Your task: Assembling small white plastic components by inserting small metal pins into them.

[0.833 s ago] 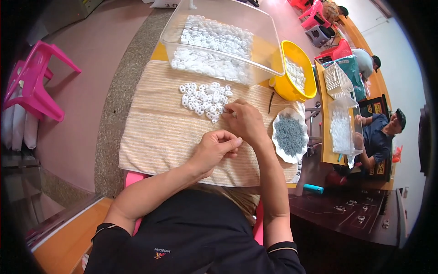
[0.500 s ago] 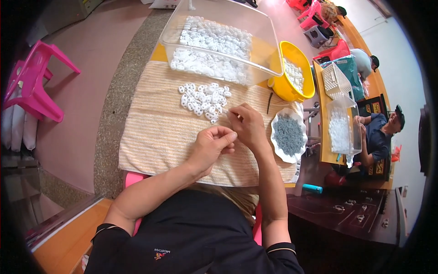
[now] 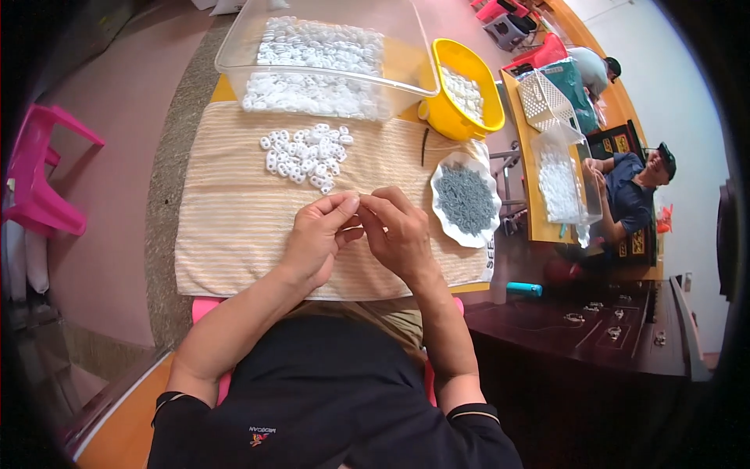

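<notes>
My left hand (image 3: 316, 241) and my right hand (image 3: 397, 238) meet over the striped towel (image 3: 226, 242), thumbs and forefingers pinched together at the tips. Whatever lies between those fingertips is too small and covered to make out. Just beyond them is a loose pile of small white oval plastic pieces with holes (image 3: 308, 154). To the right, a white scalloped dish (image 3: 469, 241) holds a heap of tiny grey parts (image 3: 466, 197). A thin black strip (image 3: 424, 147) rests on the towel between the pile and the dish.
A clear bin (image 3: 406, 87) of many white pieces stands at the far side, beside a yellow tub (image 3: 484, 125) with more. At left is a pink stool (image 3: 47, 176). On the right, a person (image 3: 633, 195) works at another table behind a clear bin (image 3: 558, 184).
My right hand has drawn back from the white pile's edge, and its fingertips now touch those of my left hand. The whole view has shifted, so the table sits further left.
</notes>
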`<state>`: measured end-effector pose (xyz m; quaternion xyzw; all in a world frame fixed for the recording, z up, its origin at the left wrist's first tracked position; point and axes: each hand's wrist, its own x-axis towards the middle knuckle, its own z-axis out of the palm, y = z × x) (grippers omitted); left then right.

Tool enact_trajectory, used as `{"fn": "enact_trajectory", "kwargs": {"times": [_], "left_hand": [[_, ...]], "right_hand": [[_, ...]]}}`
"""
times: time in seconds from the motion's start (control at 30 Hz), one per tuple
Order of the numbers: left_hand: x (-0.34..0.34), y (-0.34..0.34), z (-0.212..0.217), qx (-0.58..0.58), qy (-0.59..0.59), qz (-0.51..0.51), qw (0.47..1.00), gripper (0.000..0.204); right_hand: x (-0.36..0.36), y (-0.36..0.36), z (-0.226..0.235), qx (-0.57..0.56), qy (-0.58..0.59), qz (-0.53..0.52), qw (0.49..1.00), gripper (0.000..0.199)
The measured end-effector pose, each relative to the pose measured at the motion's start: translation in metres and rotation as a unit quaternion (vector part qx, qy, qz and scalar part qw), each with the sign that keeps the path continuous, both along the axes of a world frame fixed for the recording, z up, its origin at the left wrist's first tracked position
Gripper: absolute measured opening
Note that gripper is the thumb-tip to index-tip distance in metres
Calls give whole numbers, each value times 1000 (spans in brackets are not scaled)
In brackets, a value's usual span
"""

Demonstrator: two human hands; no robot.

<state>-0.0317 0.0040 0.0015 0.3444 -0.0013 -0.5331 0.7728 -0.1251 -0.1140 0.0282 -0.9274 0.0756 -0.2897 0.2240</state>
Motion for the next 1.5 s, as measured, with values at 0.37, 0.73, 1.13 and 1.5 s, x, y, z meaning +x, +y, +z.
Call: {"fn": "enact_trajectory", "kwargs": {"times": [0.37, 0.73, 1.13, 1.5], "left_hand": [[-2, -2, -4, -7, -17, -14, 1000, 16], [-5, -2, -7, -3, -33, -28, 999, 15], [-6, -3, -9, 16, -36, -33, 999, 15], [-7, -3, -9, 21, -39, -36, 998, 15]], "right_hand": [[-35, -5, 6, 61, 24, -90, 994, 20], [-63, -41, 1, -182, 105, -266, 941, 21], [-63, -45, -9, -165, 84, -271, 945, 14], [-64, -47, -14, -149, 32, -249, 956, 9]]}}
